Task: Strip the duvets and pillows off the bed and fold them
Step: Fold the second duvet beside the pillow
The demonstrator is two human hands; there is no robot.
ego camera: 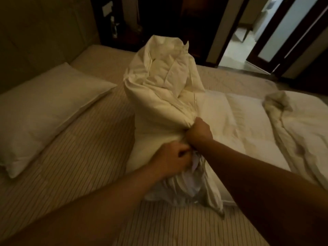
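Note:
A cream duvet (165,82) rises in a bunched hump over the middle of the bed, and the rest of it lies flat to the right. My left hand (171,158) is clenched on gathered white fabric at the duvet's near edge. My right hand (199,133) is fisted on the same bunch, just above and touching the left. A white pillow (46,110) lies at the left near the headboard. A second crumpled white cover (292,128) is spread at the right of the bed.
The striped mattress sheet (85,157) is bare at the left and front. A padded headboard (35,32) stands at the far left. A dark bedside unit (115,23) is behind the bed. An open doorway (248,41) with a glass door is at the far right.

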